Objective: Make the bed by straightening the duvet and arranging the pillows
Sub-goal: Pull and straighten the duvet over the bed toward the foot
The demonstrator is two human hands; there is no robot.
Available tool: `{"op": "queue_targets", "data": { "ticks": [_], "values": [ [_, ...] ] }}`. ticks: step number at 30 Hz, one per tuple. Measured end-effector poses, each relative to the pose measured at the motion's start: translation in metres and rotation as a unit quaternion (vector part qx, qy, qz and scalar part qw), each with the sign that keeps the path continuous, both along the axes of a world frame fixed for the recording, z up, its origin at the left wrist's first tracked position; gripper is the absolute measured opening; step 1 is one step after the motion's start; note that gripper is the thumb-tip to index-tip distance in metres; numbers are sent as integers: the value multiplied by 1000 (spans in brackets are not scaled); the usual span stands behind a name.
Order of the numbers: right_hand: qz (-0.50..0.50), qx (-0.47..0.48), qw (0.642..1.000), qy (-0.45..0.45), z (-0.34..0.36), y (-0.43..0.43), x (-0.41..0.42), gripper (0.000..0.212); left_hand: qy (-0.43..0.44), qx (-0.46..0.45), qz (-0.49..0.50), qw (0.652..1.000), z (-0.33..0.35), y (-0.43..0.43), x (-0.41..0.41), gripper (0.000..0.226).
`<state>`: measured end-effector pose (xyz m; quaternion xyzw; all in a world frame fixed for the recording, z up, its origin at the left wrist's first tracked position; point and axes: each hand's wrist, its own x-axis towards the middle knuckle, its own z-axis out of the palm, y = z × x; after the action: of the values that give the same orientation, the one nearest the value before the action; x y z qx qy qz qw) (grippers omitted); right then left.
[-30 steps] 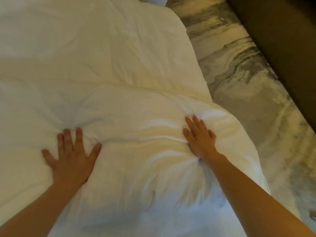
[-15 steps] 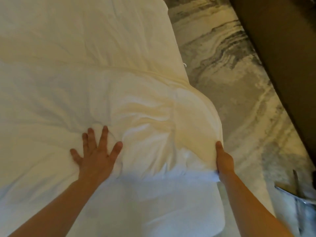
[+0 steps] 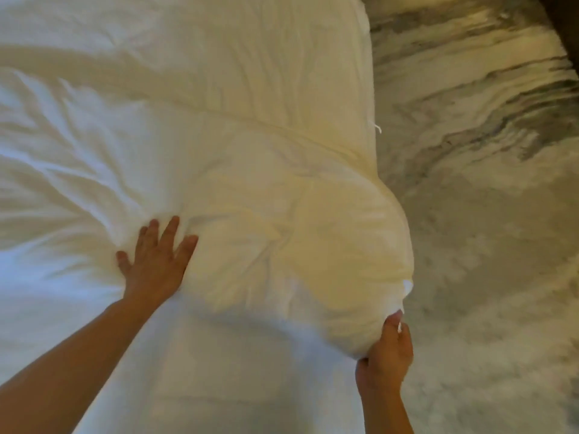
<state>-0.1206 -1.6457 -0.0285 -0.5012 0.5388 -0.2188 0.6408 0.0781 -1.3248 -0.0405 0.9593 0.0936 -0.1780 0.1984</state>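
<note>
A white duvet (image 3: pixel 188 98) covers the bed and fills the left and middle of the view, creased across its left half. Its near right part bulges into a rounded, puffy fold (image 3: pixel 313 233) that hangs over the bed's right edge. My left hand (image 3: pixel 156 258) lies flat with fingers spread, pressing the duvet just left of that bulge. My right hand (image 3: pixel 387 355) grips the lower right corner of the bulge at the bed's edge, with the thumb on top of the fabric. No pillow is in view.
A grey and cream marbled carpet (image 3: pixel 476 214) runs along the bed's right side. A dark piece of furniture (image 3: pixel 567 29) borders the floor at the top right corner.
My right hand slid from the top of the bulge down to the bed's right edge and took hold of the duvet corner. My left hand stayed pressed flat. The view shifted left and down.
</note>
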Motion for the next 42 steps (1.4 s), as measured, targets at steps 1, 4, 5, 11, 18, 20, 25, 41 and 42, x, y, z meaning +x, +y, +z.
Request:
{"op": "queue_targets", "data": {
  "ticks": [1,4,5,11,18,20,25,41,42],
  "values": [
    [45,-57,997,0,16,-19,7,38,1,6,21,1000,6,-13,-8,68],
    [215,-270,938,-21,79,-88,5,38,7,36,38,999,27,-59,-44,64],
    [255,-303,918,-27,91,-111,-2,32,6,44,38,998,33,-78,-57,65],
    [380,-217,891,118,20,-175,-34,58,41,52,72,995,32,-178,-115,82],
    [473,-70,867,139,-6,-214,-14,74,43,63,103,992,4,-234,-120,98],
    [438,59,885,150,-6,-231,7,57,32,57,111,992,1,-246,-118,98],
    [357,228,902,85,4,-255,103,76,-34,38,86,995,-2,-275,-96,89],
    [354,-159,914,114,66,-282,235,119,-28,116,-244,962,32,-296,195,104],
    [341,-208,911,99,76,-284,242,117,-1,109,-255,961,40,-296,201,90]
  ]
}}
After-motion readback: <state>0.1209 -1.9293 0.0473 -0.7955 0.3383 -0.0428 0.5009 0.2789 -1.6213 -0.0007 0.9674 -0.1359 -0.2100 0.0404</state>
